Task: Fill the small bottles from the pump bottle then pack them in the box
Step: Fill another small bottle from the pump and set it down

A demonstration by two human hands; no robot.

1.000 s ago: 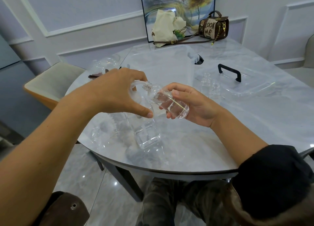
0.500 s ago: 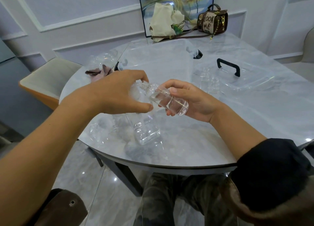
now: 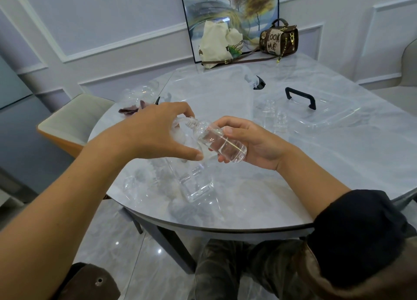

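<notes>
Two bare hands meet above the near part of the grey marble-patterned table [image 3: 316,175]. The left hand [image 3: 158,132] is curled over the top of the tall clear plastic pump bottle [image 3: 194,182], forefinger hooked down at the pump head and thumb stretched toward the other hand. The bottle's body stands on the table directly below this grip. The right hand [image 3: 255,144] holds the small clear round bottle [image 3: 222,143] round its lower half, fingers and thumb wrapped close. This bottle is tilted, its uncapped threaded neck pointing up and across to the spout under the left fingertips. Whether the spout tip sits inside the neck is hidden by the fingers, and the liquid level is hard to read through the clear wall.

Judged step: filling one small bottle, with packing not yet begun. The next move calls for the neck to sit squarely under the spout and for short, controlled presses of the pump head, since a tilted, narrow mouth spills easily.

Just beyond the right-hand grip stand two more small clear bottles [image 3: 268,110], uncapped. Farther out lies a clear lid with a black handle [image 3: 334,112]. Beyond the left-hand grip sits the large clear plastic box [image 3: 209,96], whose contents cannot be told.
</notes>
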